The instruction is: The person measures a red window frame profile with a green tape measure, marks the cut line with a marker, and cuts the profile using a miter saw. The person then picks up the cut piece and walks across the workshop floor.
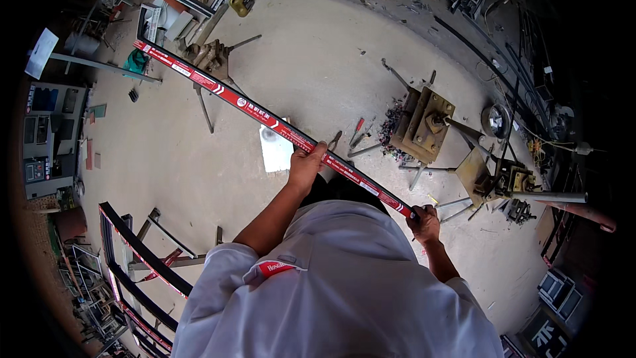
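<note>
A long black metal profile bar [248, 103] with printed red film along its side slants across in front of me, from the upper left down to the right. My left hand [308, 164] is closed around it right of its middle. At its near right end, my right hand [424, 223] grips it with the fingers wrapped over the tip. A short dark piece [141, 23] stands up at the far left end; I cannot tell whether it is joined to the bar. Beneath, on the floor, lie a white sheet [275, 149], pliers [336, 138] and a red-handled tool [358, 124].
Right of the bar stands a rusty metal block machine [424, 124] on legs, with another machine [497, 182] behind it. A vise-like stand [212, 59] is beyond the bar. Black frames [142, 258] lean at the left. A yellow-green jug [241, 1] stands far off.
</note>
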{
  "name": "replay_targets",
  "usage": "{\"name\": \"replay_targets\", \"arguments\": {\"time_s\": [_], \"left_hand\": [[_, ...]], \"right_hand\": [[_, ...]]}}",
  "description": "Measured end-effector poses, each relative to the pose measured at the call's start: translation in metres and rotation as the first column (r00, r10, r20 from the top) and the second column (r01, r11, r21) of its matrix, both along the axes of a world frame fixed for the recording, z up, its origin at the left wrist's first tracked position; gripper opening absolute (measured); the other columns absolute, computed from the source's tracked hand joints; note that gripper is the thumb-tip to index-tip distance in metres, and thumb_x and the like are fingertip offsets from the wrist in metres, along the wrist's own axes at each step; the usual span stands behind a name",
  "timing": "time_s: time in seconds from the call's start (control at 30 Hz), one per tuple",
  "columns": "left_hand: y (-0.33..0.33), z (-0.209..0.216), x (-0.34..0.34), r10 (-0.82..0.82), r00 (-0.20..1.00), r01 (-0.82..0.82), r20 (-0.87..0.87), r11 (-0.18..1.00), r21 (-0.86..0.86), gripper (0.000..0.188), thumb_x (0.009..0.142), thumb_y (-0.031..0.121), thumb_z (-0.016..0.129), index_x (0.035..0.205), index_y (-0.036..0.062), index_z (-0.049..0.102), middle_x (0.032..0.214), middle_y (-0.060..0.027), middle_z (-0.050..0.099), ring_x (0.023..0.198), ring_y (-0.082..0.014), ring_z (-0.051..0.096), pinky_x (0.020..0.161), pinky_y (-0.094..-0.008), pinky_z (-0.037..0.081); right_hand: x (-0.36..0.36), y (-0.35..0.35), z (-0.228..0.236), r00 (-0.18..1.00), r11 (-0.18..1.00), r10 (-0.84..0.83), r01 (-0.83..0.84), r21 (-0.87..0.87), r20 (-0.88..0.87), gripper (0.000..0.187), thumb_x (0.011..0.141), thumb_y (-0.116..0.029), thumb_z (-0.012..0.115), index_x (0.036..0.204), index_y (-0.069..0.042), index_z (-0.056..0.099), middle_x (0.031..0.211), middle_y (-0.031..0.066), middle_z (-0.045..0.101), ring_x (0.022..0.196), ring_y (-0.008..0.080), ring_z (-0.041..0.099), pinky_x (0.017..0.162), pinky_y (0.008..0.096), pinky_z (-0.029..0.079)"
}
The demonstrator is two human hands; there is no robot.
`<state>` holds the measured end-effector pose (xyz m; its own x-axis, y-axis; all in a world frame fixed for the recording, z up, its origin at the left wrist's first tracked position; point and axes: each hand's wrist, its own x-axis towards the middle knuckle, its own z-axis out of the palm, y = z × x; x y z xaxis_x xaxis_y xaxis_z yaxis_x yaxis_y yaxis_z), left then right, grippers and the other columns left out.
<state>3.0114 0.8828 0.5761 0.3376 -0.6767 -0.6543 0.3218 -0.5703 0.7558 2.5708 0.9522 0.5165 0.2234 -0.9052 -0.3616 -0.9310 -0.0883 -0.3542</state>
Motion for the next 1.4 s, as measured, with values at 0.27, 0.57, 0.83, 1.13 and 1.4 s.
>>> {"name": "replay_targets", "arguments": {"time_s": [0.27, 0.57, 0.83, 1.13, 1.4], "left_hand": [[-0.127, -0.017, 0.016, -0.110, 0.987, 0.117, -0.116, 0.991, 0.063, 0.025, 0.096, 0.035, 0.077, 0.104, 0.0139, 0.065, 0.092, 0.0007, 0.068, 0.084, -0.0136, 0.067, 0.078, -0.0333, 0.057], [-0.277, -0.118, 0.062, -0.194, 0.941, 0.259, -0.277, 0.940, 0.221, 0.034, 0.094, 0.037, 0.079, 0.116, 0.0164, 0.064, 0.099, 0.0003, 0.068, 0.091, -0.0146, 0.067, 0.081, -0.0346, 0.056], [-0.427, -0.250, 0.145, -0.204, 0.931, 0.302, -0.302, 0.896, 0.326, 0.036, 0.092, 0.042, 0.081, 0.113, 0.0188, 0.062, 0.100, -0.0004, 0.069, 0.090, -0.0163, 0.066, 0.082, -0.0309, 0.057], [-0.505, -0.444, 0.196, -0.176, 0.979, 0.202, -0.100, 0.877, 0.436, 0.034, 0.092, 0.039, 0.081, 0.108, 0.0157, 0.061, 0.094, -0.0029, 0.068, 0.089, -0.0188, 0.067, 0.083, -0.0326, 0.059], [-0.501, -0.636, 0.249, -0.417, 0.898, 0.440, -0.142, 0.830, 0.342, 0.035, 0.099, 0.040, 0.070, 0.116, 0.0121, 0.059, 0.101, -0.0094, 0.069, 0.088, -0.0214, 0.068, 0.080, -0.0358, 0.060]], "right_hand": [[0.054, -0.052, 0.050, 0.969, 0.976, -0.219, 0.220, -0.010, -0.116, 0.024, 0.088, -0.031, 0.074, 0.109, -0.018, 0.074, 0.110, 0.0128, 0.066, 0.108, 0.0371, 0.064, 0.087, 0.0523, 0.056], [0.145, -0.135, 0.035, 0.851, 0.892, -0.448, 0.447, -0.070, -0.275, 0.022, 0.087, -0.029, 0.079, 0.104, -0.019, 0.071, 0.107, 0.0073, 0.063, 0.108, 0.0314, 0.063, 0.086, 0.0544, 0.053], [0.231, -0.269, -0.065, 0.818, 0.862, -0.474, 0.507, 0.016, -0.326, 0.018, 0.092, -0.031, 0.073, 0.106, -0.020, 0.070, 0.115, 0.0072, 0.061, 0.116, 0.0299, 0.060, 0.090, 0.0551, 0.050], [0.268, -0.362, -0.291, 0.860, 0.886, -0.421, 0.458, 0.072, -0.290, 0.024, 0.091, -0.017, 0.066, 0.114, -0.017, 0.073, 0.124, 0.0090, 0.061, 0.125, 0.0292, 0.057, 0.099, 0.0592, 0.047], [0.266, -0.382, -0.465, 0.902, 0.943, -0.285, 0.324, 0.073, -0.325, 0.025, 0.096, -0.014, 0.062, 0.119, -0.017, 0.072, 0.126, 0.0105, 0.061, 0.126, 0.0299, 0.057, 0.101, 0.0585, 0.047]]}}
